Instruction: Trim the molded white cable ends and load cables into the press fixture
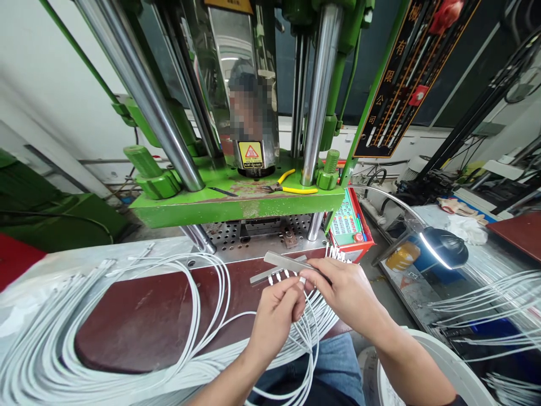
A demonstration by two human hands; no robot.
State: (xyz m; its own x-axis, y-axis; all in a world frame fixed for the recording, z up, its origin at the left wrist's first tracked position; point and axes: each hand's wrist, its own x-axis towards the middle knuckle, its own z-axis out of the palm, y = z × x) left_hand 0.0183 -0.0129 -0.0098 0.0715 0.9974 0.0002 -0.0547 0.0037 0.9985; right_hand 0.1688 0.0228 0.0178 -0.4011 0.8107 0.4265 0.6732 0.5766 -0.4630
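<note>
My right hand (344,285) is closed around a flat grey metal bar (281,260) that points to the left. Thumb and forefinger of my left hand (274,310) are pinched at a white cable end (302,280), close against the right hand's fingers. Just below the bar lies a second thin metal strip (258,277), partly covered by it. Several white cable tips (278,276) stand in a row along this strip. Their cables run down behind my left hand, so how the tips sit on the strip is partly hidden.
A large bundle of white cables (51,344) curls over the brown board (139,316). Ahead stands a green press (249,208) with yellow-handled pliers (291,189) on its plate. A control box (349,225) and a lamp (443,248) are at right.
</note>
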